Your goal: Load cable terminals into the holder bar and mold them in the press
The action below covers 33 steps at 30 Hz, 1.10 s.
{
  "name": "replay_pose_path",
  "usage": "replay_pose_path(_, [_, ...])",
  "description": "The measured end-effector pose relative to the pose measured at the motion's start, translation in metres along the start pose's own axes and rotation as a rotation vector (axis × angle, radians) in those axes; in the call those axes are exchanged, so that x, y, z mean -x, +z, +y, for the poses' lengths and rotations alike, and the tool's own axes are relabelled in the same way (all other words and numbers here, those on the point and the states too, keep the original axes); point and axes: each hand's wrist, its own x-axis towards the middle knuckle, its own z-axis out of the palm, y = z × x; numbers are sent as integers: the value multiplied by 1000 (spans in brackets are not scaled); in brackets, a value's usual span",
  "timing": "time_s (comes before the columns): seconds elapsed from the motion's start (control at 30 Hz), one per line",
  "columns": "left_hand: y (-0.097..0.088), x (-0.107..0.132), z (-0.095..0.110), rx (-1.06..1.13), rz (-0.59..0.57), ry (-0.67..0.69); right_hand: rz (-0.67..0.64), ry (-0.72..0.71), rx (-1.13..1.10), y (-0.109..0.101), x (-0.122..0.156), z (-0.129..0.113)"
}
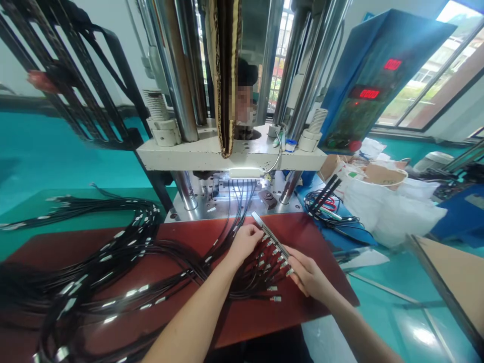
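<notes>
A slim metal bar (277,242) slants over the red-brown table, with a row of silver cable connectors (280,258) along its lower side. My right hand (307,272) grips the near end of this bar between thumb and fingers. At its upper part my left hand (246,243) is closed in a pinch on a cable connector, mostly covered by the fingertips. Black cables (251,282) run from the connectors under my left forearm. Two loose connector ends (275,298) lie on the table below the bar.
A press with a white plate (204,159) and steel columns stands ahead; several cables lead into its lit mould (236,186). Bundled black cables (143,217) cover the table's left. A blue control box (363,91), red scissors (330,203) and white bags (397,206) are right. Someone is behind the press.
</notes>
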Motion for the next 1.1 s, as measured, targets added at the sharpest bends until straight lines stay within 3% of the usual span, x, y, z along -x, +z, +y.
replay_pose_path(0.1, [-1, 0, 1, -256, 66, 179, 31, 2, 5, -6, -7, 4])
replay_pose_path(0.2, [-11, 3, 12, -354, 74, 252, 61, 31, 128, -15, -15, 6])
replay_pose_path(0.33, [-42, -2, 27, -416, 64, 238, 39, -105, 714, -24, -19, -7])
replay_pose_path(0.43, [-66, -13, 25, -480, 171, 233, -9, -200, 1216, -23, -21, -18])
replay_pose_path(0.53, [-77, -27, 11, -442, 311, 170, -50, -215, 1419, -23, -24, -17])
replay_pose_path(0.63, [-73, -39, -1, -98, 318, -37, -71, -269, 1392, -29, -28, -11])
replay_pose_path(0.73, [-63, -47, -1, 285, 164, -185, -99, -271, 1244, -39, -38, -20])
replay_pose_path(0.8, [-59, -52, 3, 377, 60, -207, -109, -265, 1058, -43, -53, -35])
replay_pose_path(0.9, [-57, -55, 8, 447, -87, -199, -46, -245, 805, -39, -92, -65])
replay_pose_path(0.97, [-58, -55, 8, 526, -175, -181, 65, -234, 742, -32, -127, -82])
replay_pose_path(1.1, [-59, -57, 1, 633, -206, -159, 274, -244, 718, -15, -199, -107])
